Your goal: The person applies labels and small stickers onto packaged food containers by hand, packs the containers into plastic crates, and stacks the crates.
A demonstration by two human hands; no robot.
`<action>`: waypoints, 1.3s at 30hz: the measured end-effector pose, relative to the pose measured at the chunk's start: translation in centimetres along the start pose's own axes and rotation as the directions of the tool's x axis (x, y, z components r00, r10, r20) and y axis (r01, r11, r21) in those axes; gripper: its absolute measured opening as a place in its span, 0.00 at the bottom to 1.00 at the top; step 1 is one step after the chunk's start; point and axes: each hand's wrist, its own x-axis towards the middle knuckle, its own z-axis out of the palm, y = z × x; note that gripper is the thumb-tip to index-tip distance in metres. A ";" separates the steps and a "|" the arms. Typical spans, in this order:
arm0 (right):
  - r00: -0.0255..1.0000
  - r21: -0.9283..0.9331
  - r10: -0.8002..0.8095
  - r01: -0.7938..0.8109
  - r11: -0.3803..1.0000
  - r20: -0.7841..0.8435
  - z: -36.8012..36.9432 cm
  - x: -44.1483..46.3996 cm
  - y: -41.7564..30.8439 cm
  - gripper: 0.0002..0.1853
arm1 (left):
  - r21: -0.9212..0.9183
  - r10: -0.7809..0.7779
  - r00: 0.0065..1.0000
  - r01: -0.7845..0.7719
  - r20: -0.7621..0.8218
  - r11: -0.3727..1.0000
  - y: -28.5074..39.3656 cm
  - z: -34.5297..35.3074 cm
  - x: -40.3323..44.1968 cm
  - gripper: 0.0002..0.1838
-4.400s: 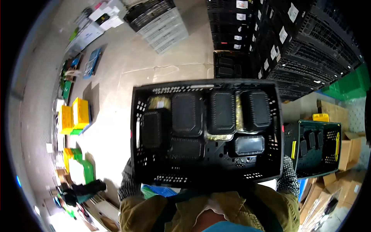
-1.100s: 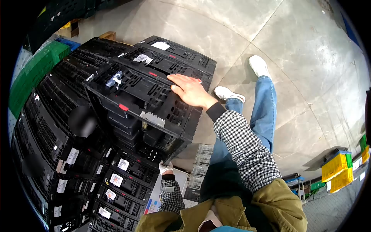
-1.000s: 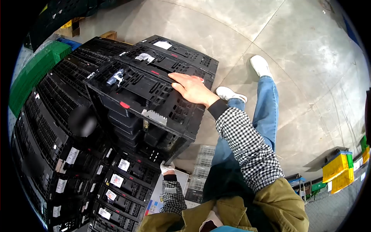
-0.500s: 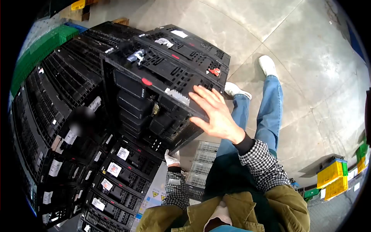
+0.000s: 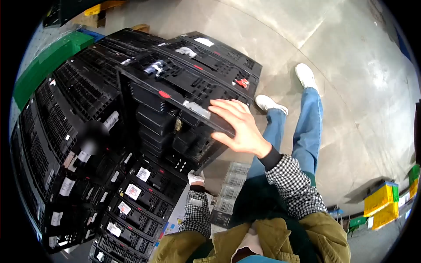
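Observation:
A large black plastic crate (image 5: 188, 83) rests on its side on the stack, with its open mouth towards me. Inside it show several black bin-like shapes (image 5: 151, 118). My right hand (image 5: 239, 127), bare, lies over the crate's upper rim near its right corner, fingers spread on the top face and thumb at the edge. Lower down, my left hand (image 5: 196, 177) in a white glove is closed at the crate's bottom corner; part of its fingers is hidden. A torn white label (image 5: 196, 109) and a red tag (image 5: 164, 94) mark the rim.
Stacked black crates with white labels (image 5: 133, 191) fill the left side. A green crate (image 5: 52, 65) stands behind them. Grey crates (image 5: 230, 184) are low beside my left arm. Yellow bins (image 5: 379, 204) stand at the right. Concrete floor (image 5: 351, 131) lies around my feet.
My right hand has slid a little left along the crate's rim. My left hand stays at the bottom corner. The view has shifted slightly, and the crate looks nearly unmoved.

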 end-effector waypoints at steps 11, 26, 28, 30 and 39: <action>0.619 0.985 0.785 -0.123 0.118 -0.017 4.8 0.2 9.6 0.39 | -0.174 -0.131 0.965 0.173 0.228 0.970 0.8 3.1 -2.1 0.11; 0.994 -0.435 -0.031 -0.020 0.900 -0.110 3.4 0.9 -2.0 0.28 | 0.153 -0.321 0.926 0.294 0.199 0.943 1.6 2.8 -9.4 0.47; 0.975 -0.636 0.220 -0.192 0.748 -0.035 3.2 1.1 -2.0 0.30 | 0.228 -0.388 0.905 0.346 0.174 0.910 1.8 2.9 -8.2 0.45; 0.950 -0.735 0.311 -0.209 0.645 0.003 0.6 0.8 -6.6 0.32 | 0.309 -0.375 0.919 0.324 0.121 0.894 0.1 4.5 -9.1 0.42; 0.884 -0.638 0.408 -0.182 0.748 0.226 -21.0 -12.4 -10.2 0.22 | 0.375 -0.099 0.818 -0.149 0.567 0.915 -11.9 19.0 -33.3 0.20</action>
